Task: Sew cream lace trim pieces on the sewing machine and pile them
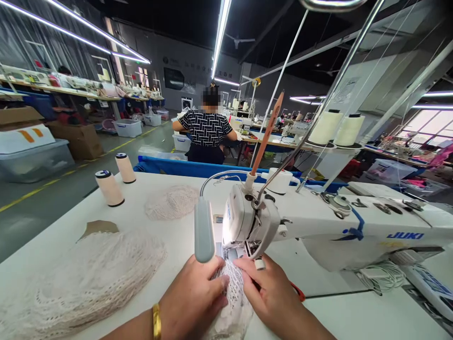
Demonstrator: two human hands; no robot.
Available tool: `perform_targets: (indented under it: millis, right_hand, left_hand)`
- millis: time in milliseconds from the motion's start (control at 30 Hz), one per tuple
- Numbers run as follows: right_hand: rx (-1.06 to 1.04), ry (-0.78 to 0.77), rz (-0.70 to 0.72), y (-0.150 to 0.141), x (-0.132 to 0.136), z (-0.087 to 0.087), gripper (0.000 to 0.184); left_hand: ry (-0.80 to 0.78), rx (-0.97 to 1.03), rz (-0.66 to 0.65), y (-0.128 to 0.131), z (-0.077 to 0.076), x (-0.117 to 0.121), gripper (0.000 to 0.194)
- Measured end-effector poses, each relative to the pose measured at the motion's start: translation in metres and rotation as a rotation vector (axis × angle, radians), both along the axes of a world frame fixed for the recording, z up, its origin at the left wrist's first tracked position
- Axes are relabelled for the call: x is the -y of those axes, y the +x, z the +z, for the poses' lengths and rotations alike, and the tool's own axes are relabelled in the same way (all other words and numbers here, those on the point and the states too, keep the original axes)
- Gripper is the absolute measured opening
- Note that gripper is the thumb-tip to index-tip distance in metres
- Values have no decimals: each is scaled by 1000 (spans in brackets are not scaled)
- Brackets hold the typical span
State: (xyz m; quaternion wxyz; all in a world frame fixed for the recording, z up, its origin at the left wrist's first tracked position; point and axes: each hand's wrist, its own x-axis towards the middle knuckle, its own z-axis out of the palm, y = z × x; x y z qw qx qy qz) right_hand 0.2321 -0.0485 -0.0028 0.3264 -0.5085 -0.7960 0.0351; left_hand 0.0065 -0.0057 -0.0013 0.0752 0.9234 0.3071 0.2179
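White openwork lace fabric runs from under the needle area of the sewing machine down toward me. My left hand grips its left edge between thumb and fingers. On the right edge, my right hand pinches the lace close to the presser foot, which is partly hidden by the machine head and my fingers. A grey lamp on a bent metal neck lights the spot from the left. Something with an orange-red handle shows partly behind my right hand.
A large lace pile covers the table's left side, with a smaller lace bundle behind it. Two thread cones stand at the left edge. A coiled cable lies at right. Ahead, a person faces away.
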Motion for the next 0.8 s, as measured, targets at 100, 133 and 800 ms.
perform_targets:
  millis: [100, 133, 800]
  right_hand:
    - [30, 28, 30, -3, -1, -2, 33]
    - [44, 12, 45, -4, -2, -3, 35]
    - [85, -65, -19, -10, -5, -2, 46]
  left_hand:
    - [-24, -4, -26, 1, 0, -1, 14]
    - [-26, -9, -33, 0, 0, -1, 15]
    - [31, -25, -26, -1, -2, -3, 17]
